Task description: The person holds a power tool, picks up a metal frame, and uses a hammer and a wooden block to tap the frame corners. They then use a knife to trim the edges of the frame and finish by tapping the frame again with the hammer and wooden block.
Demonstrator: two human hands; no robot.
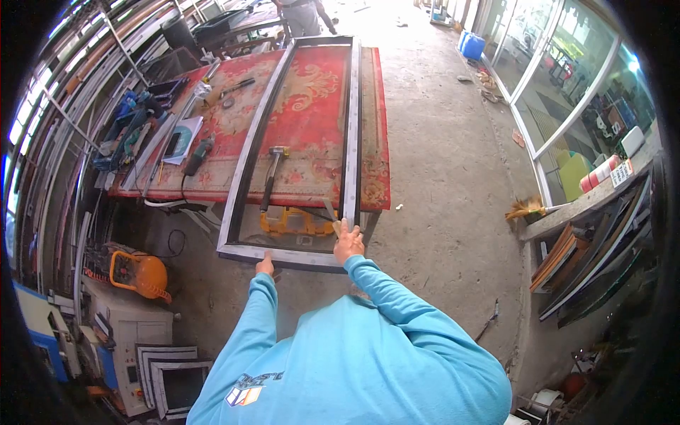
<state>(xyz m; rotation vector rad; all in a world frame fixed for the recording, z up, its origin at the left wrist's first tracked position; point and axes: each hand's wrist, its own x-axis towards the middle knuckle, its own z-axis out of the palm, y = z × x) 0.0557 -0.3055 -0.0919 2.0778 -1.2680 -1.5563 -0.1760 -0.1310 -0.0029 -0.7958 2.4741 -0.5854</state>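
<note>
A long rectangular door or window frame with pale strips along its faces rests on the red patterned carpet covering the table. Its near end juts out past the table edge. My left hand grips the near bar from below, thumb on top. My right hand is closed around the near right corner area of the side bar. A thin blade-like tool shows beside my right fingers; I cannot tell whether that hand holds it. Inside the frame's outline lies a hammer with a dark handle.
On the table's left are a power tool, a phone on papers and more tools. A yellow case sits below the table. An orange tank stands left. Glass doors line the right; a person stands beyond the table.
</note>
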